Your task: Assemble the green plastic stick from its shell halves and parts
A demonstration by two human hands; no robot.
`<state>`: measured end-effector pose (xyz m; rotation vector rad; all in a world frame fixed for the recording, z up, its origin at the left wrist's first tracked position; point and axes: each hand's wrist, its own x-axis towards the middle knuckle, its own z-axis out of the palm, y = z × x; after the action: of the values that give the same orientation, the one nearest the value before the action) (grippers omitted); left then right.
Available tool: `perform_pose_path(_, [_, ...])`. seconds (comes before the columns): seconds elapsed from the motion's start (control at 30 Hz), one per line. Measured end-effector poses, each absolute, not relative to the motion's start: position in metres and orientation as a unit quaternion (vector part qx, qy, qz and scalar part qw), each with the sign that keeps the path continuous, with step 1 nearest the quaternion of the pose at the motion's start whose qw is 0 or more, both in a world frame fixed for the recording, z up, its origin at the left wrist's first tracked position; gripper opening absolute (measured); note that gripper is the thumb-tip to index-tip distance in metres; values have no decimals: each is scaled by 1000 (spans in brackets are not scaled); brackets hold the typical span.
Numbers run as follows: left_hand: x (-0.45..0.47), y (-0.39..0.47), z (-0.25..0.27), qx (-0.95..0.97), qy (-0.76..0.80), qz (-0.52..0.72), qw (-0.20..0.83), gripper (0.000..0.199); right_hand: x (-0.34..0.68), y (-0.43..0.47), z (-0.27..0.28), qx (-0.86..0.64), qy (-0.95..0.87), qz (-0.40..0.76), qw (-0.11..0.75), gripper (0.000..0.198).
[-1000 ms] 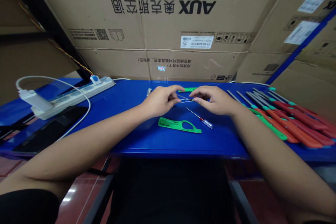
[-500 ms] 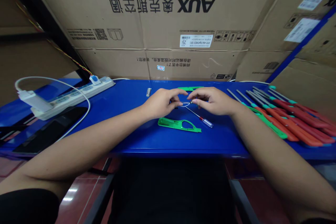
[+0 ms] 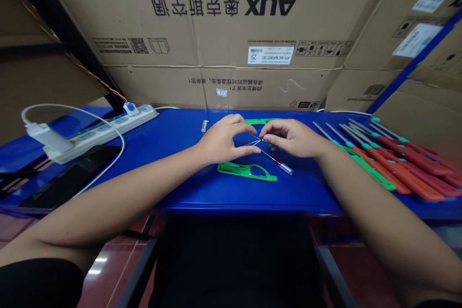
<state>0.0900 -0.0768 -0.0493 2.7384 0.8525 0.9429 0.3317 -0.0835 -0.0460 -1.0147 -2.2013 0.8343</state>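
My right hand [image 3: 288,138] is closed in a pinch around a small dark part [image 3: 262,139], which is too small to name. Thin white wires [image 3: 253,143] run from that part toward my left hand [image 3: 231,142], whose thumb and forefinger are spread apart around the wires. Just below the hands lies a screwdriver [image 3: 284,167] with a clear and red handle. One green plastic casing half [image 3: 247,172] rests nearer the table edge. Another green casing piece [image 3: 258,121] lies behind my hands, partly hidden by them.
On the right is a pile of red and orange long-necked lighters [image 3: 404,163] with a green casing among them. A small metallic cylinder [image 3: 204,126] lies left of my hands. A white power strip [image 3: 104,132] and a black phone-like slab [image 3: 68,178] occupy the left. Cardboard [image 3: 224,29] stands behind.
My left thumb and forefinger have parted, letting go of the wires they pinched. My right hand keeps its pinch on the small part, almost unmoved.
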Motion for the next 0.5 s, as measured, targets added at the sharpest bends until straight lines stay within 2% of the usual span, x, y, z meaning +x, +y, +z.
perform_pose_path(0.17, [87,-72,-52,915,271,294,55,63,333,-84,-44,-379,-812,334,292,20])
perform_pose_path(0.37, [84,-69,-49,890,292,350,19,59,335,-85,-39,-400,-768,377,330,24])
perform_pose_path(0.5, [82,-67,-49,889,278,364,12,67,338,-85,-37,-406,-745,405,341,25])
